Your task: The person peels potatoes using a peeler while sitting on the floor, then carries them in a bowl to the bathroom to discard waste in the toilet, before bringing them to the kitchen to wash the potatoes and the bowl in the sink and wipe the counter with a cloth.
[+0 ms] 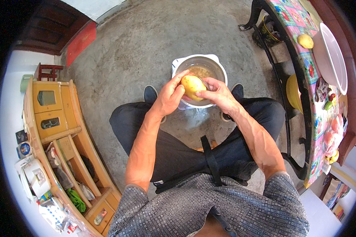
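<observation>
Between my hands is a yellow potato (192, 86) with smooth skin and a few dark specks. My left hand (169, 96) grips it from the left, with the thumb and fingers around its side. My right hand (218, 92) touches the potato's right side, its thumb laid on the surface. In those right fingers sits a small metal tool (205, 84), mostly hidden, so its kind is unclear. Both hands are above the near part of a round metal basin (220, 70), which holds cloudy brownish water (200, 70).
White material (215, 57) shows under the basin, between my shoes. On the right, a cloth-covered table (312, 77) bears another potato (305, 41), a large pale basin (329, 59) and bagged fruit (332, 136). A yellow tub (293, 93) is underneath. A wooden cabinet (58, 118) lines the left.
</observation>
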A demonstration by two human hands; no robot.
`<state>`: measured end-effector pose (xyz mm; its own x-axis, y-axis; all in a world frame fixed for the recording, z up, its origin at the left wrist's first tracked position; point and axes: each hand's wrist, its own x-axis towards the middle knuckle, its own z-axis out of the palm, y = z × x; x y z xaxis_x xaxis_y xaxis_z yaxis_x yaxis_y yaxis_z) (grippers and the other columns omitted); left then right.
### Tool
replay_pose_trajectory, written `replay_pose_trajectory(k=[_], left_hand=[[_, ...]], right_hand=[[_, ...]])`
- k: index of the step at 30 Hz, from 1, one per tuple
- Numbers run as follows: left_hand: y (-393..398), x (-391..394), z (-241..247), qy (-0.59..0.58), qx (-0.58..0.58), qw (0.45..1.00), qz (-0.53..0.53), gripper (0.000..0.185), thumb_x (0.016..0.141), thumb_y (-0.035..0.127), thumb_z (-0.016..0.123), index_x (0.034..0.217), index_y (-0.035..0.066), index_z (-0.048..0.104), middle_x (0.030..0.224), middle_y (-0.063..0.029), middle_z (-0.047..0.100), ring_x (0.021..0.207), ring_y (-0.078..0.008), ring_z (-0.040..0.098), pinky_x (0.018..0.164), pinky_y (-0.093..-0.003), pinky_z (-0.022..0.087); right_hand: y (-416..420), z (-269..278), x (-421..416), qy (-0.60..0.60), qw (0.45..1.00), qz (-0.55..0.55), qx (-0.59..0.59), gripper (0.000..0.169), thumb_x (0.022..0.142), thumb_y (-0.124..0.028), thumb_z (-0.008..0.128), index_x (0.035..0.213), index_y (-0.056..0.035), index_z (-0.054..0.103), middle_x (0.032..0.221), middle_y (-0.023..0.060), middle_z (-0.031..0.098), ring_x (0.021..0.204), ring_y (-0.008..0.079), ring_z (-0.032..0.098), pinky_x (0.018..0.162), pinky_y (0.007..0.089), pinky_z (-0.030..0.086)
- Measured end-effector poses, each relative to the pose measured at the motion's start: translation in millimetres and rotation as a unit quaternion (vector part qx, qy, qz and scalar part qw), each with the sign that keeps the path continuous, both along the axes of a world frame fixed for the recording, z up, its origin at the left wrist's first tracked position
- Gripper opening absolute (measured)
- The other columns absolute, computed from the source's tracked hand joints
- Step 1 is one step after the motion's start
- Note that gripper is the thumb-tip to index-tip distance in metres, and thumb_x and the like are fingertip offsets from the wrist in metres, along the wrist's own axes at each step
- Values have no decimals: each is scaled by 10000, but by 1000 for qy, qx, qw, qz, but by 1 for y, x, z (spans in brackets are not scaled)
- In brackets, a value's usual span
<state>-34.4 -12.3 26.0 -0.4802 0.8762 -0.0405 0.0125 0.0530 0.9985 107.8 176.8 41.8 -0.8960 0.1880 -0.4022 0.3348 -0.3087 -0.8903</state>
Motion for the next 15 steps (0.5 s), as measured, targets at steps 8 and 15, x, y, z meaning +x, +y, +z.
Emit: replay_pose_trajectory(k=[8, 15], left_hand=[[2, 2, 9, -27, -10, 999, 24, 482, 1107, 122, 407, 1571, -10, 401, 1523, -149, 540, 1296, -234, 606, 920, -338, 629], [2, 4, 9, -11, -3, 1000, 23, 475, 1116, 150, 391, 1559, -17, 422, 1500, -150, 562, 1275, -228, 619, 928, -335, 622]], right_hand=[[3, 5, -2, -29, 999, 7, -33, 634, 867, -248, 849, 1394, 11, 611, 1206, 81, 727, 1102, 138, 673, 973, 284, 507], [0, 2, -2, -8, 1000, -1, -15, 554, 892, -248, 835, 1355, -26, 628, 961, -15, 686, 685, 18, 541, 550, 188, 351]])
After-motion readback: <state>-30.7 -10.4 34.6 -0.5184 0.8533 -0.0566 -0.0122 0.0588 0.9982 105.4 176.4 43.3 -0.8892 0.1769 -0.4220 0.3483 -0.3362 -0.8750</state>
